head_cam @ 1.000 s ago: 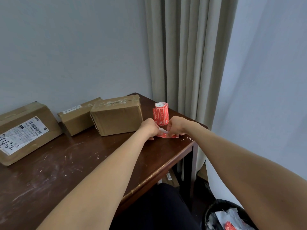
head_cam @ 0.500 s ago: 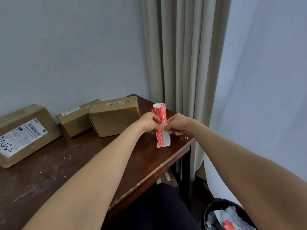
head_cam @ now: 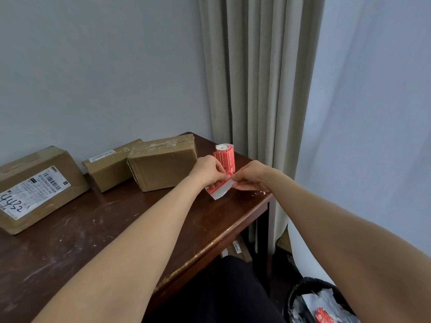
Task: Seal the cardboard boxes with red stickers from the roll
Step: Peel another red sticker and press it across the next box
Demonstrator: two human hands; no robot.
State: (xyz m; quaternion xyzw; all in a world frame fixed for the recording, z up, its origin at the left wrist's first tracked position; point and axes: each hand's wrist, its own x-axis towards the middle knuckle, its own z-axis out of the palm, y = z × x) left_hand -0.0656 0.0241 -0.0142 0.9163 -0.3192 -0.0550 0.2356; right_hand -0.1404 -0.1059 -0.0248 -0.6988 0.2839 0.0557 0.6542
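Note:
A roll of red stickers (head_cam: 225,157) stands upright near the table's far right corner. My left hand (head_cam: 207,171) pinches the loose strip of stickers and white backing (head_cam: 220,191) that hangs from the roll. My right hand (head_cam: 250,175) pinches the same strip at its right end, fingertips almost touching those of the left. Three cardboard boxes lie along the wall: a plain one (head_cam: 163,163) just left of my hands, a smaller one (head_cam: 109,165) behind it, and a large one with a white shipping label (head_cam: 37,190) at the far left.
The dark wooden table (head_cam: 93,241) is scratched, and small white scraps (head_cam: 261,193) lie by its right edge. A beige curtain (head_cam: 256,78) hangs behind the corner. A black bin (head_cam: 319,301) with paper waste stands on the floor at lower right.
The strip lay flat on the table a second ago. Both hands have lifted it in front of the roll, and the white backing has swung to the left under my left hand.

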